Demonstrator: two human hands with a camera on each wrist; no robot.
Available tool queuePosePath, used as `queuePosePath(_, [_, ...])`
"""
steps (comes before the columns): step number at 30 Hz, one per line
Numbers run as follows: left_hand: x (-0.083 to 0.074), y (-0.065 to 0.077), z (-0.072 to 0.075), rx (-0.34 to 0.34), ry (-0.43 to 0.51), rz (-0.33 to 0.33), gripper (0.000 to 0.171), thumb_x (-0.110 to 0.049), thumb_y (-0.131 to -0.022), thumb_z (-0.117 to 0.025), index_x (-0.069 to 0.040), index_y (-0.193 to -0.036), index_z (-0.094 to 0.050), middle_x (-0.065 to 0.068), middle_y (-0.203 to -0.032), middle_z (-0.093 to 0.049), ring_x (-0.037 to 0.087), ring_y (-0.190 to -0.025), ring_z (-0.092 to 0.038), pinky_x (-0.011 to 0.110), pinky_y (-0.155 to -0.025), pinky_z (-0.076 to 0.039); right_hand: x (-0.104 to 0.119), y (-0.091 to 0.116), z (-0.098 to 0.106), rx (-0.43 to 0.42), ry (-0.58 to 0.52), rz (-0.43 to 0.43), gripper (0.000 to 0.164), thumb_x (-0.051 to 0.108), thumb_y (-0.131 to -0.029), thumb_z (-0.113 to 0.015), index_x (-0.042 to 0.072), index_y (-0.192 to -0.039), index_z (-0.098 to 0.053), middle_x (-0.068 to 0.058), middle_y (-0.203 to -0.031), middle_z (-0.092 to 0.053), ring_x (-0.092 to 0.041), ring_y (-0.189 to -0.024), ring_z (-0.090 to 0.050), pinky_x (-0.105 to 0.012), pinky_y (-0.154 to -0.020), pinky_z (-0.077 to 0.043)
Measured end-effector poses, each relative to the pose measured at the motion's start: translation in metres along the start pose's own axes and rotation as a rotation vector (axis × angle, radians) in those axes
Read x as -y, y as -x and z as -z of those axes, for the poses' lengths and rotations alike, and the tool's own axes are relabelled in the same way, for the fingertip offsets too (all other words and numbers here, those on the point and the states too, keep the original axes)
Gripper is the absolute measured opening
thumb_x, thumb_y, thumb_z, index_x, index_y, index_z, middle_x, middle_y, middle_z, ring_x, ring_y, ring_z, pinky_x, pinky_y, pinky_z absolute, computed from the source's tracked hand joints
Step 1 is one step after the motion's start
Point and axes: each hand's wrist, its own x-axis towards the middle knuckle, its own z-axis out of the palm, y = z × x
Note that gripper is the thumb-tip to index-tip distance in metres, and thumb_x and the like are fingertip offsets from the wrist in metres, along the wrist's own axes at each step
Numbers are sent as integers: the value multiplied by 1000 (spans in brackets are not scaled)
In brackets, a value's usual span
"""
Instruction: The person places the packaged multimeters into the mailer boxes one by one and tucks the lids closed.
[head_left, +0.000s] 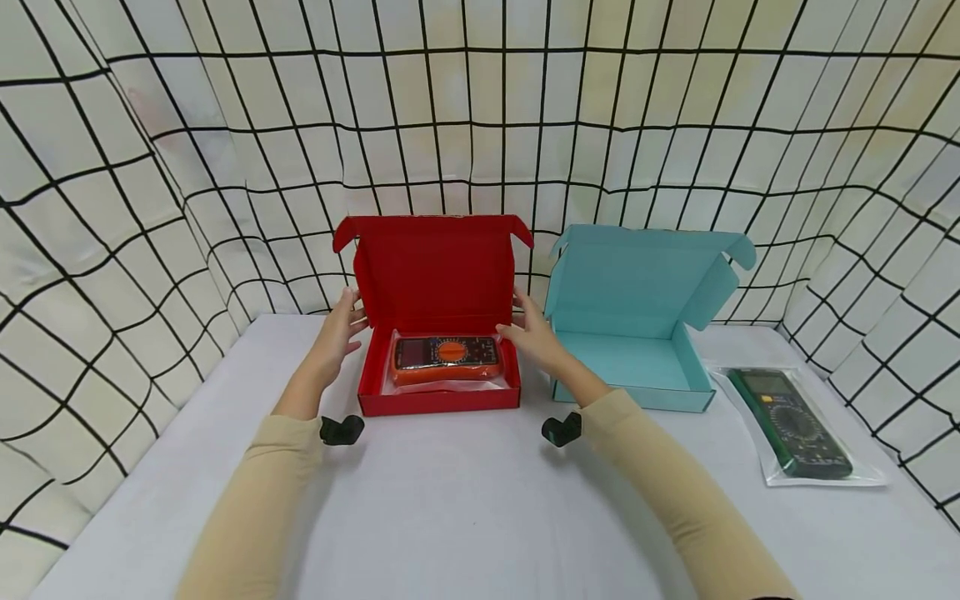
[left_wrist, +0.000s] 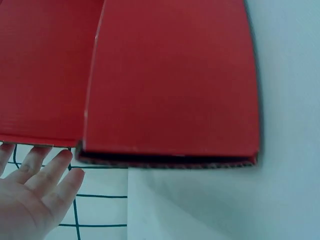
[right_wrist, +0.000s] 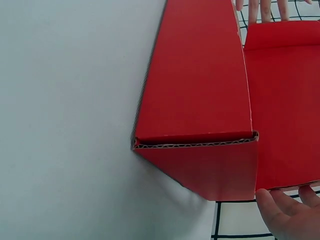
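An open red cardboard box (head_left: 438, 406) stands in the middle of the table with its lid (head_left: 435, 267) raised. Inside lies an orange multimeter (head_left: 420, 354) in a clear plastic bag. At the lid's left side is my left hand (head_left: 335, 337), its fingers extended; in the left wrist view its fingertips (left_wrist: 62, 157) are close to the lid's edge. My right hand (head_left: 534, 337) is at the lid's right side, with fingers loosely bent. The right wrist view has those fingertips (right_wrist: 265, 197) at the lid's edge. Neither hand grips anything plainly.
To the right, an open light-blue box (head_left: 630, 396) stands with its lid raised. Farther right on the white table (head_left: 465, 517) lies a green multimeter (head_left: 791, 425) in a clear bag. A black wire grid (head_left: 480, 125) surrounds the table at the back and sides.
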Motion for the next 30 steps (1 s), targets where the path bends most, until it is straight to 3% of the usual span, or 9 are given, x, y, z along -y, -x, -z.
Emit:
queuePosePath(6, [6, 3, 4, 24, 43, -2, 77, -53, -109, -25, -2, -163, -8, 30, -163, -22, 44, -151, -23, 64, -118, -21, 2, 4, 0, 29, -3, -11, 71, 0, -104, -51, 2, -163, -10, -26, -159, -26, -48, -141, -38, -57, -108, -43])
queuePosePath(15, [13, 8, 8, 69, 76, -25, 75, -50, -109, -27, -3, -164, -7, 27, -165, -21, 43, -152, -21, 66, -118, -18, 0, 12, 2, 68, -23, -30, 77, -6, -95, -45, 4, -163, -10, -24, -162, -24, -48, -144, -35, -60, -110, -40])
queuePosePath(23, [18, 13, 9, 98, 76, -48, 69, -36, -108, -27, -3, -164, -2, 26, -167, -16, 43, -153, -17, 68, -118, -16, -9, 17, 4, 100, -25, -18, 78, -7, -96, -42, 3, -164, -5, -23, -165, -19, -47, -145, -33, -58, -109, -40])
queuePosePath(30, [22, 15, 11, 124, 81, -52, 71, -35, -106, -29, -3, -164, -2, 24, -168, -12, 42, -154, -13, 69, -118, -12, -11, 22, 9, 123, 1, 4, 79, -1, -96, -47, 2, -163, -5, -24, -166, -16, -49, -145, -32, -60, -110, -39])
